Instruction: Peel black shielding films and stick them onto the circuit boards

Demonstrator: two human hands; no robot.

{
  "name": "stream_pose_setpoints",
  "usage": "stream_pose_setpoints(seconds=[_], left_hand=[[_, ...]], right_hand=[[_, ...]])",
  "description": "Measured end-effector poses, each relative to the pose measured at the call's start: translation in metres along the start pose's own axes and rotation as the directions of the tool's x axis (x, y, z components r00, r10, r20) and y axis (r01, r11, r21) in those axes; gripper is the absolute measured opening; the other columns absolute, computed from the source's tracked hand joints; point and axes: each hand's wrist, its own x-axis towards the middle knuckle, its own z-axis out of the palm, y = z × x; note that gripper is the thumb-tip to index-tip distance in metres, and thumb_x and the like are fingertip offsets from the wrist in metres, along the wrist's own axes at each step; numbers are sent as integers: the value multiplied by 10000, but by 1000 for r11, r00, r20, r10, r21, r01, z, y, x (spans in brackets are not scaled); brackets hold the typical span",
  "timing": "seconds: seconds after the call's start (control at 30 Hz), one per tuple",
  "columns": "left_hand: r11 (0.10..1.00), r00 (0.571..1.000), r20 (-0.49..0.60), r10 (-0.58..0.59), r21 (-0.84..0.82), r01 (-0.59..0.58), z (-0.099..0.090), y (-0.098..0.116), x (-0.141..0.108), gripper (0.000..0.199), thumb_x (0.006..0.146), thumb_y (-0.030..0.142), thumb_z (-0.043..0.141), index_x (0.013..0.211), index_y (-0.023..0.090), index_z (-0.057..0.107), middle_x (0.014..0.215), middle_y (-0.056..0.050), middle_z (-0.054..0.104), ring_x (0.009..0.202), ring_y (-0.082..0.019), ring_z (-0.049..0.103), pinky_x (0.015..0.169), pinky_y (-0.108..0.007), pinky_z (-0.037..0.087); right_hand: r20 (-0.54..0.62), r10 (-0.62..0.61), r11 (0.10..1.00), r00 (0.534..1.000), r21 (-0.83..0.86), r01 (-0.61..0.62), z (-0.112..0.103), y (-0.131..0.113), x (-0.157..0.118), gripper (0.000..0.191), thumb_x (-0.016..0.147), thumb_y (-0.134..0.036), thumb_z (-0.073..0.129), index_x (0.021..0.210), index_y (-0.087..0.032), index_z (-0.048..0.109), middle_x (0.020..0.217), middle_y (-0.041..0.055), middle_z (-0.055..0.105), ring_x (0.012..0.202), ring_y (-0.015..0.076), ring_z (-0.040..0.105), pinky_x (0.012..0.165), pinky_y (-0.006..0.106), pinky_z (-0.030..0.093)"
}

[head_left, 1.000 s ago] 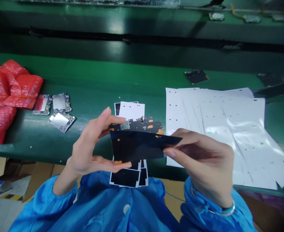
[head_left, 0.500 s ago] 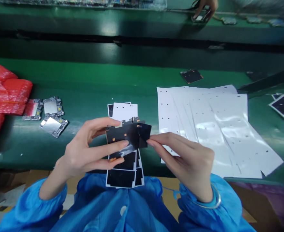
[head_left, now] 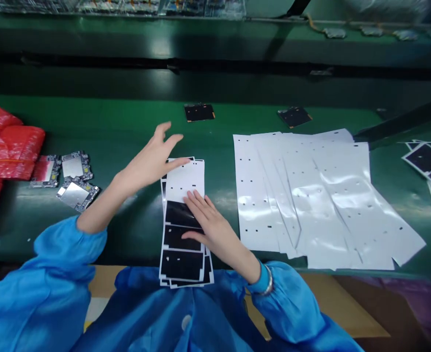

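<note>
My left hand (head_left: 149,161) is open over the green bench, fingers apart, holding nothing, its thumb over the top of the sticker sheets. A black-covered board (head_left: 199,112) lies beyond it on the bench. My right hand (head_left: 211,225) lies with fingers spread on the stack of sticker sheets (head_left: 184,264), which have black rectangles below a bare white upper part. Another black-covered board (head_left: 294,117) rests farther right.
Three bare circuit boards (head_left: 78,193) lie at the left beside red bubble wrap (head_left: 15,146). White sheets (head_left: 332,205) spread over the right of the bench (head_left: 127,225). More black sticker sheets (head_left: 426,159) lie at the far right.
The black-covered board has left my left hand and now lies farther back on the bench. My right hand has moved left onto the sticker sheets. The other person's hand is gone from view.
</note>
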Motion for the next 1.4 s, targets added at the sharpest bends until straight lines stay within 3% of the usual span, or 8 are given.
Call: stream_pose_setpoints(seconds=[0.2, 0.37, 0.5, 0.8, 0.97, 1.1, 1.2, 1.4], left_hand=[[827, 980, 135, -148, -527, 198, 25, 25, -124, 343, 893, 501, 718, 1074, 210, 704, 1013, -52, 710, 924, -225, 700, 845, -364, 592], [542, 923, -8, -384, -811, 218, 69, 49, -149, 167, 908, 347, 727, 842, 194, 733, 815, -8, 619, 703, -121, 609, 630, -223, 490], [625, 922, -158, -353, -773, 107, 77, 61, -150, 106, 916, 272, 723, 835, 206, 739, 763, 19, 539, 646, -82, 515, 556, -189, 402], [810, 903, -389, -184, -581, -85, 71, 77, -145, 106, 930, 116, 664, 892, 205, 706, 760, 39, 550, 638, -71, 509, 577, -185, 411], [757, 918, -241, -316, -647, 91, 79, 70, -153, 66, 953, 252, 662, 1016, 245, 642, 744, 43, 514, 643, -113, 541, 624, -233, 482], [900, 861, -364, -355, -383, 210, 99, 56, -160, 102, 959, 230, 601, 1061, 232, 593, 839, -20, 521, 776, -195, 557, 721, -344, 525], [971, 865, -444, -236, -73, 227, 104, 56, -159, 170, 965, 208, 582, 1099, 202, 686, 1064, -126, 503, 991, -278, 528, 811, -442, 535], [963, 891, -414, -185, -259, 80, 82, 65, -159, 130, 973, 242, 617, 1048, 217, 720, 1182, -111, 454, 1158, -270, 511, 926, -430, 580]], right_hand=[[-45, 46, 971, 998, 235, -34, -25, 5, 2, 946, 934, -413, 712, 1668, -327, 122, 1618, 130, 483, 1527, 289, 411, 1228, 558, 425], [-249, -27, 999, 968, -40, 18, -42, -15, 10, 731, 924, -369, 739, 1550, -144, 435, 1664, 261, 348, 1590, 394, 253, 1247, 700, 288], [-328, -229, 972, 917, -130, 197, -52, -29, 17, 211, 978, -185, 670, 1186, -166, 701, 1130, 84, 811, 1087, 218, 759, 1294, 662, 243], [-264, -385, 904, 884, -301, 303, -59, -38, 19, 142, 948, -83, 644, 941, -153, 767, 934, 53, 830, 858, 173, 771, 1153, 561, 524], [-333, -32, 998, 942, 37, 47, -68, -32, 20, 219, 948, -168, 604, 822, -283, 742, 860, -36, 824, 770, 174, 783, 997, 501, 624], [-450, 442, 857, 776, 466, -218, -75, -26, 17, 127, 891, -207, 681, 807, -258, 761, 800, -6, 816, 737, 208, 786, 691, 364, 669], [-447, 408, 822, 796, 560, -108, -66, -34, 16, 143, 899, -161, 699, 869, -274, 782, 889, -15, 829, 819, 189, 795, 737, 328, 673], [-304, 288, 754, 908, 657, -19, -51, -41, 18, 191, 953, -194, 671, 1104, -272, 757, 1155, 39, 801, 1072, 194, 765, 891, 361, 666]])
